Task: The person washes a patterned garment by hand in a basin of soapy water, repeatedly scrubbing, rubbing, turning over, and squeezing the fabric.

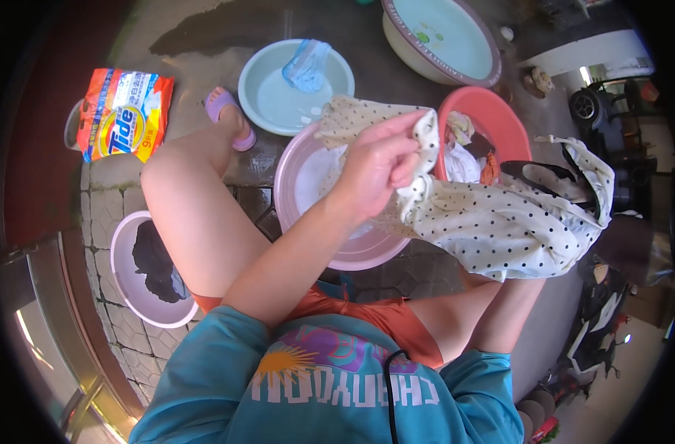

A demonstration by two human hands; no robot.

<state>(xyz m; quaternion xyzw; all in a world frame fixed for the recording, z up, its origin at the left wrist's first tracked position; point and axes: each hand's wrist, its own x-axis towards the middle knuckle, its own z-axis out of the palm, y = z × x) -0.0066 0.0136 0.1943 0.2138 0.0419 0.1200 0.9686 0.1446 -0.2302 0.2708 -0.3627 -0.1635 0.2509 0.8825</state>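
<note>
My left hand (pixel 384 158) is closed on the edge of a cream polka-dot garment (pixel 498 227), above a pink basin (pixel 284 194) of white suds. Part of the fabric hangs into this basin; the rest spreads to the right, with dark trim and a tie at its far end. My right forearm rises beneath the cloth, which covers my right hand, so its grip is hidden. Just beyond the garment, a red basin (pixel 515 125) contains white, orange and dark clothes. A pale blue-green basin (pixel 248 111) ahead has a light-blue cloth (pixel 307 66) over its far side.
A large water tub (pixel 395 41) stands beyond the red basin. By my left knee are a Tide detergent bag (pixel 129 114) and a small pink basin (pixel 118 266) with dark cloth. My sandaled foot (pixel 229 119) rests beside the blue-green basin. Wheeled vehicles stand at the right.
</note>
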